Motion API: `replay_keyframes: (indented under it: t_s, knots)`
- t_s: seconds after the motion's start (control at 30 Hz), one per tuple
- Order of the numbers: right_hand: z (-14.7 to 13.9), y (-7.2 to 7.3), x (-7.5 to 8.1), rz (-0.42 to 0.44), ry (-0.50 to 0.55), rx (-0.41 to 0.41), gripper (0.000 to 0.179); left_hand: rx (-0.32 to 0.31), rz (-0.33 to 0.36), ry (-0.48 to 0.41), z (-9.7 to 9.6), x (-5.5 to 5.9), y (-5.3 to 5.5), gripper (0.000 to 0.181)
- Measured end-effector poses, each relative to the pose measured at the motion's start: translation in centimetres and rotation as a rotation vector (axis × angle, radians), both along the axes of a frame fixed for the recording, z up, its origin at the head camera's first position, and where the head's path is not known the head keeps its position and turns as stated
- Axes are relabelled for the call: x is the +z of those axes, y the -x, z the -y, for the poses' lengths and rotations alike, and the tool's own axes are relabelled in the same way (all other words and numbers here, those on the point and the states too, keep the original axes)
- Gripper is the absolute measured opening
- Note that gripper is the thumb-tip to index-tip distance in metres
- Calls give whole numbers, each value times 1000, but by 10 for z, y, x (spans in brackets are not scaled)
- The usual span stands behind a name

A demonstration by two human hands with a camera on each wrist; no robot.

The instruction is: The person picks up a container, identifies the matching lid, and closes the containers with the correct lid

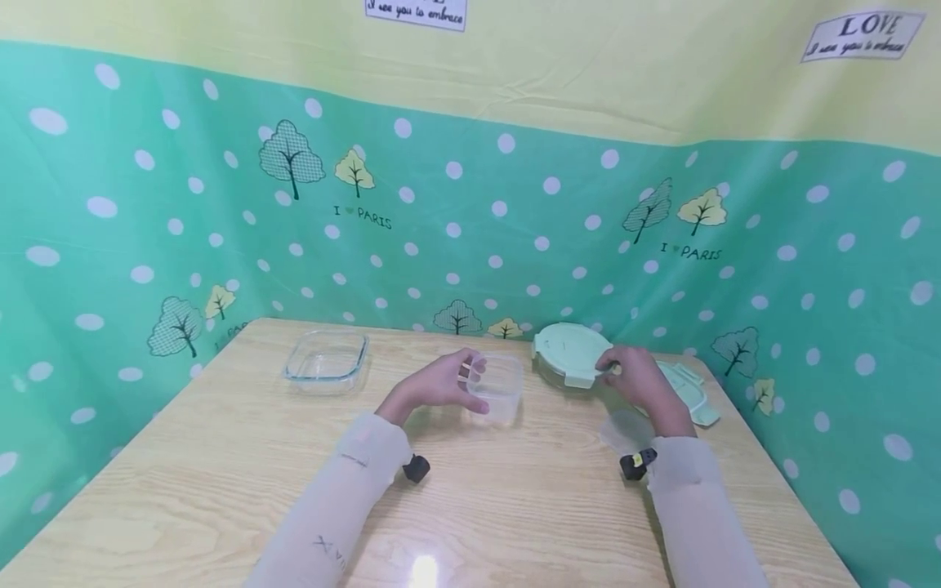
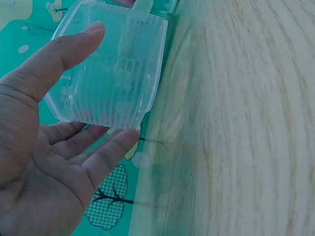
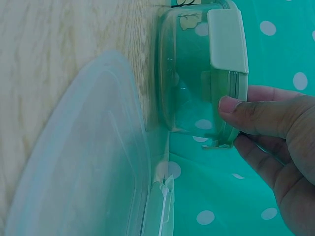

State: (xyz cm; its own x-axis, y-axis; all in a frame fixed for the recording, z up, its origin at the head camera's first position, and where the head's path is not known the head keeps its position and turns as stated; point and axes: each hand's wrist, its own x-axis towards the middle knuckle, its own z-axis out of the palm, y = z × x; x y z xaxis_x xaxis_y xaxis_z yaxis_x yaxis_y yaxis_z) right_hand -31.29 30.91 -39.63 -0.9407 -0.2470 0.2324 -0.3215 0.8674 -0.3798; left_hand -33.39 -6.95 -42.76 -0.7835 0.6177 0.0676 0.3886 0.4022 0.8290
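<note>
My left hand (image 1: 437, 384) holds a small clear plastic container (image 1: 496, 400) at its left side. In the left wrist view the thumb lies across the ribbed wall of the plastic container (image 2: 115, 88), while the other fingers are at its far edge. To the right, my right hand (image 1: 638, 377) pinches the rim of a pale green lid (image 1: 573, 347). That lid sits on a round glass container (image 3: 184, 73). The right wrist view shows the thumb and forefinger at the lid's edge, beside a side clip (image 3: 227, 42).
A rectangular glass container (image 1: 327, 377) without a lid stands at the back left. Below my right wrist lies a translucent plastic lid (image 1: 625, 431). A pale green clip lid (image 1: 687, 388) lies at the table's right edge. A green dotted curtain (image 1: 456, 229) hangs behind the table (image 1: 220, 465).
</note>
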Motion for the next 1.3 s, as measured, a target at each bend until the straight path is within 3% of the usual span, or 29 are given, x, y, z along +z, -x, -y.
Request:
replay_keyframes:
  t_s: [0.93,1.3]
  knots:
    - [3,-1,3,39,3,-6,15,48,45,81,2,-10,1,75]
    - [-3,-9,13,29,1,4,28,56,46,80,2,-10,1,73]
